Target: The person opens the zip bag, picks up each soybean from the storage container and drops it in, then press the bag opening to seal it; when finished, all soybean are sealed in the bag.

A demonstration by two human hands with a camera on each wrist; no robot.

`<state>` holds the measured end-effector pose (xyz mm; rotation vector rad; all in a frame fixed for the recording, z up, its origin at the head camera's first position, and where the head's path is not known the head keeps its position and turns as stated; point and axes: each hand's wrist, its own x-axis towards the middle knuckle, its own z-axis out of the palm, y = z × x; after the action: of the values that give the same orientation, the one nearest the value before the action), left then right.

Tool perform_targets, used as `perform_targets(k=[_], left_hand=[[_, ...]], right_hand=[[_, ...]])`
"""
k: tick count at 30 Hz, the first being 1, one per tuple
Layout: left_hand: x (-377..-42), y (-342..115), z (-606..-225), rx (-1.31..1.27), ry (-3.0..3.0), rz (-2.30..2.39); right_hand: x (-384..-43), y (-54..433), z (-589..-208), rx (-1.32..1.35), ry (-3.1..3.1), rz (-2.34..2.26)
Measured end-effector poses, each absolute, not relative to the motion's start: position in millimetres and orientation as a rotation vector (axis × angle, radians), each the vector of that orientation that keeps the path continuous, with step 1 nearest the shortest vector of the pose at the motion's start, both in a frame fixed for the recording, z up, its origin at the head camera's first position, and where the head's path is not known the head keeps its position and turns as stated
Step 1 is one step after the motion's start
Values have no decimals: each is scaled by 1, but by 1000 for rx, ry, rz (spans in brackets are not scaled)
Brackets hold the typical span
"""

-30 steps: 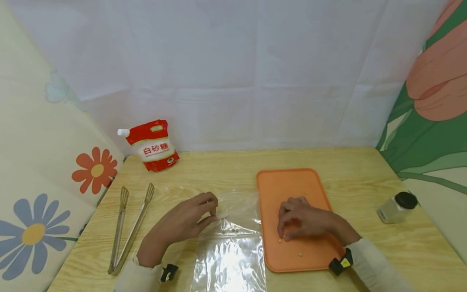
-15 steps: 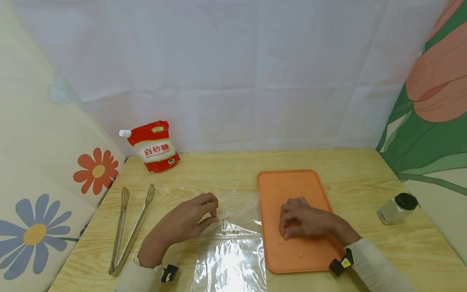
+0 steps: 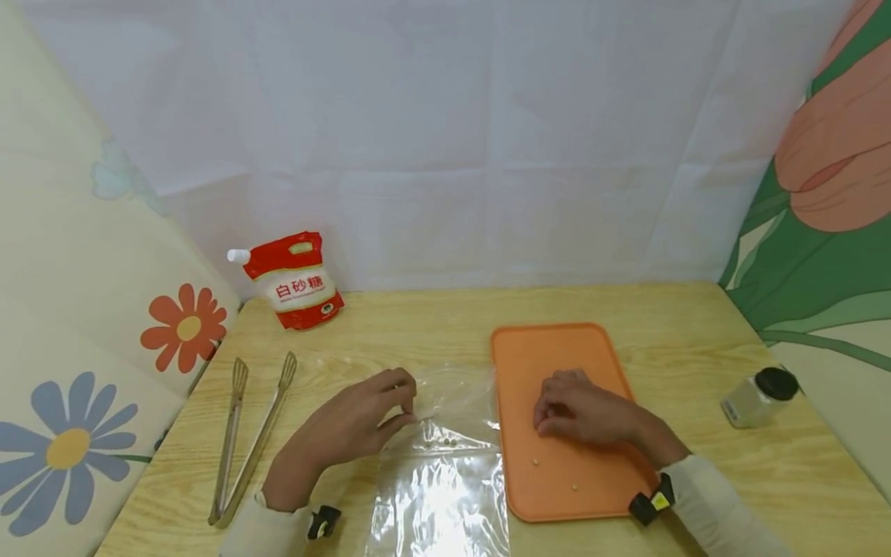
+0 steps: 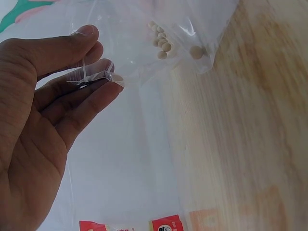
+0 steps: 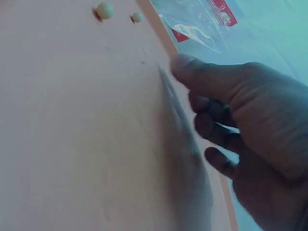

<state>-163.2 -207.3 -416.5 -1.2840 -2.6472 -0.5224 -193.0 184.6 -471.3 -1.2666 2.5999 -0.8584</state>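
Note:
On the table lies a clear plastic bag [image 3: 411,483] with several small round beige balls [image 4: 163,45] inside. My left hand [image 3: 365,410] pinches the edge of its mouth between thumb and fingers, holding it raised. Over the orange tray [image 3: 557,352] is my right hand [image 3: 585,410], its thumb and fingertips drawn together. One beige ball was at those fingertips a second ago; the pinch now hides it. Two loose balls, a nearer one [image 3: 574,487] and another [image 3: 535,462], lie on the tray below the right hand.
Metal tongs [image 3: 244,456] lie spread at the left. A red and white sugar pouch [image 3: 295,282] stands at the back left. Toward the right edge, a clear jar with a black lid [image 3: 759,396] lies tilted. A white cloth [image 3: 445,193] hangs behind the table.
My right hand has risen slightly off the tray, and the ball at its fingertips is no longer on the tray surface. The left hand keeps its hold on the bag.

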Motion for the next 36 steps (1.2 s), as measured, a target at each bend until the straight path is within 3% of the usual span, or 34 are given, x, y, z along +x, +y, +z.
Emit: perform_targets(k=[13,36], left_hand=[[-166,-204,-414,-1298,-2644,-517],[-164,-204,-418,-1305,-2652,-550]], right_hand=[[-208,176,-441,-1271,2858,-1445],[-218,101,-434,-1387,2784,-1427]])
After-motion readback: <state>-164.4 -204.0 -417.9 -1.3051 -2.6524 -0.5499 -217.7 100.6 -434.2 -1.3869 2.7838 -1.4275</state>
